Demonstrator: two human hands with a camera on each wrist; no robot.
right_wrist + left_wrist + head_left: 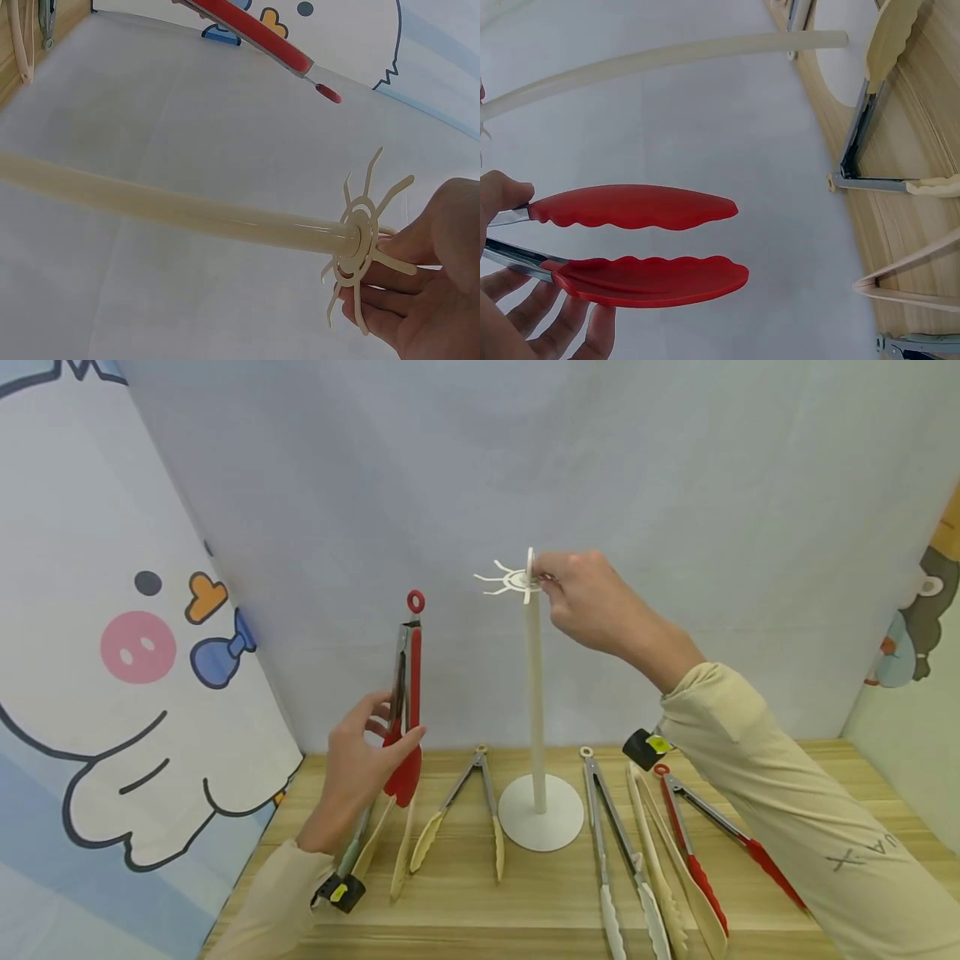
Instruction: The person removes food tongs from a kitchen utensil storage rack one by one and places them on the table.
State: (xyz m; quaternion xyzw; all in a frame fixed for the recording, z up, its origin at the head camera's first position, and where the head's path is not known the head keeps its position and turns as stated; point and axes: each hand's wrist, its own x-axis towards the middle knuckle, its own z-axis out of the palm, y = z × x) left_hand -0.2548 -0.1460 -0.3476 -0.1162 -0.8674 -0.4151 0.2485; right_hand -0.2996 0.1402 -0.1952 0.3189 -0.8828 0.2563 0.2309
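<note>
My left hand holds a pair of red-tipped kitchen tongs upright above the table, thumb on one arm and fingers on the other. The tongs' red pull ring points up; in the left wrist view their scalloped red heads stand a little apart. My right hand pinches the top of a cream hook stand, at its crown of curved hooks. No tongs hang on the hooks that show. The stand's round white base rests on the table.
Cream-tipped tongs lie spread left of the base, with wooden-looking tongs nearer my left wrist. To the right lie white-tipped tongs, long beige tongs and another red pair, partly under my right sleeve. A pale curtain hangs behind.
</note>
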